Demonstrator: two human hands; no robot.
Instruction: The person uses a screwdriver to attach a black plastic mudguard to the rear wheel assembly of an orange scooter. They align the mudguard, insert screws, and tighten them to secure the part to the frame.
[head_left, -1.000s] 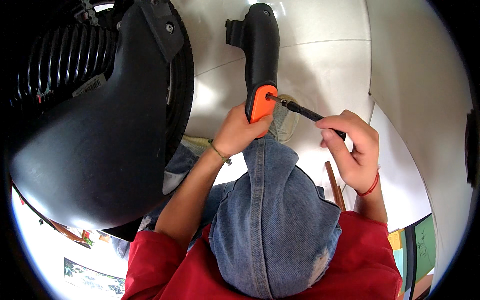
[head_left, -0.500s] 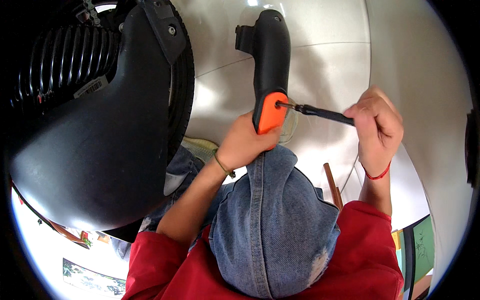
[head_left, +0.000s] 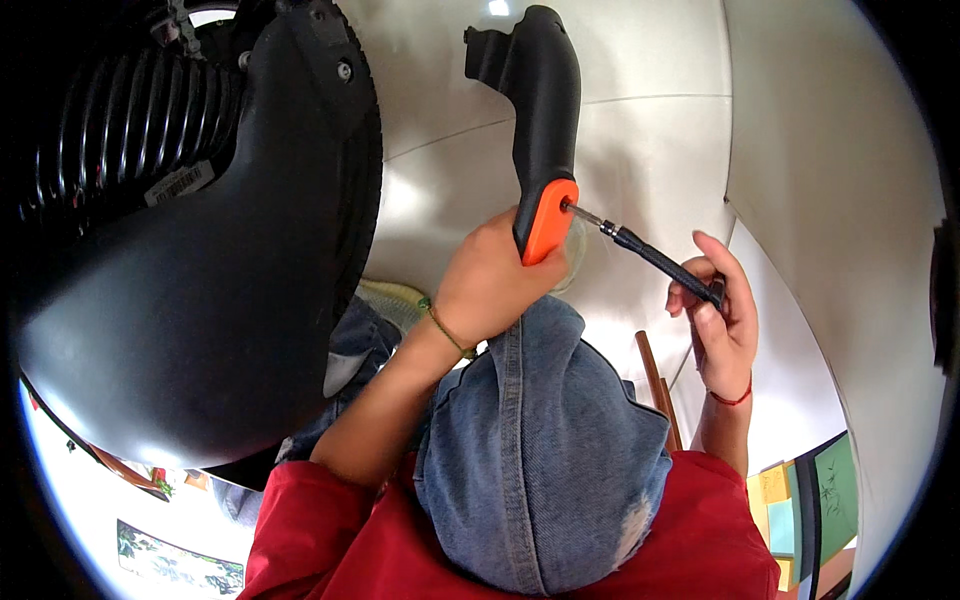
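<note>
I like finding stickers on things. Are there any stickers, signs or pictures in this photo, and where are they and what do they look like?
Sticker: small white rectangle with black stripes, on the big black ribbed machine at upper left.
Picture: flat card with green leaves, at the bottom left on the floor.
Green panel: upright, with a faint plant drawing, at the lower right.

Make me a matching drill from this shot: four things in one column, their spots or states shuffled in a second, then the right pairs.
1. left hand
2. right hand
3. screwdriver
4. large black housing

A. fills the picture's left side
B. tip set in the orange end
C. grips the black and orange handle
D. holds the screwdriver's grip

Pairs: 1-C, 2-D, 3-B, 4-A
</note>
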